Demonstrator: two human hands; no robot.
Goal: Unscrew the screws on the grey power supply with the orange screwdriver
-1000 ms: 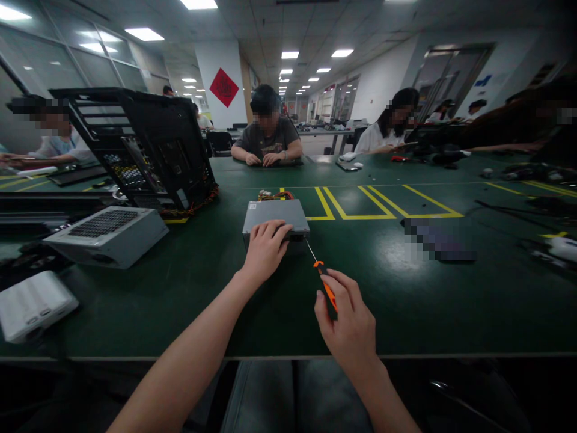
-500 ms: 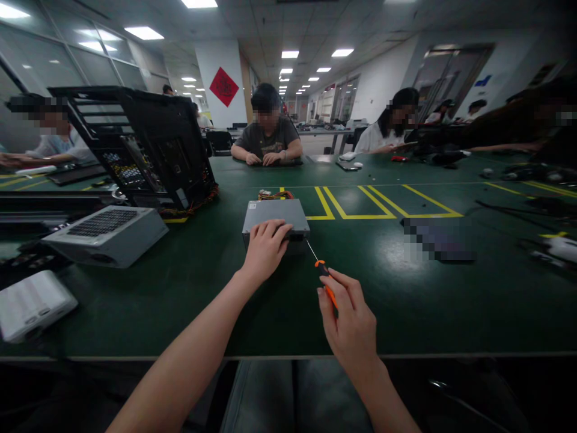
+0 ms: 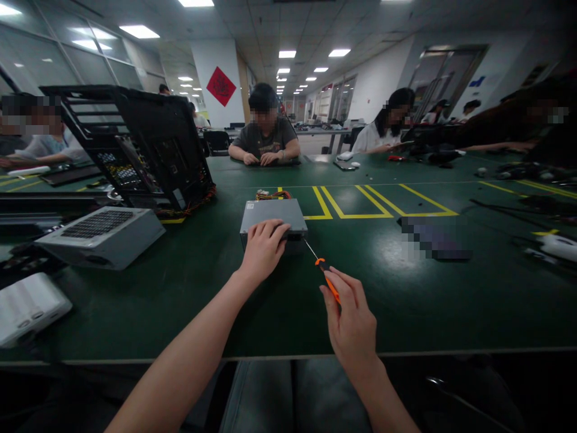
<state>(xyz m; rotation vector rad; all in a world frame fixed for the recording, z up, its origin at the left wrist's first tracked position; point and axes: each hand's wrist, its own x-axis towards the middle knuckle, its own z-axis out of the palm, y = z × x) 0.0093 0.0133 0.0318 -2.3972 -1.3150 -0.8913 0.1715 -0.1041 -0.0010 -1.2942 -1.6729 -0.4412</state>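
A grey computer power supply (image 3: 274, 211) lies on the green table, its bundle of coloured wires (image 3: 273, 194) coming out at the far side. My left hand (image 3: 265, 246) holds it steady, fingers across the top and front edge. My right hand (image 3: 354, 313) is closed round the orange and black handle of a screwdriver (image 3: 323, 264). The thin shaft points up and left, and its tip meets the front right side of the power supply. Whatever the tip touches there is too small to make out.
At left stand an open black computer case (image 3: 135, 144), a second power supply (image 3: 103, 234) and a white box-shaped device (image 3: 31, 308). Yellow tape lines (image 3: 360, 215) mark the table. A blurred-out flat object (image 3: 435, 239) lies at right. Across the table sits a person (image 3: 265, 135).
The whole view has shifted slightly to the left. My right hand's grip on the screwdriver has moved a little, while the tip stays at the power supply. My left hand keeps its place on it.
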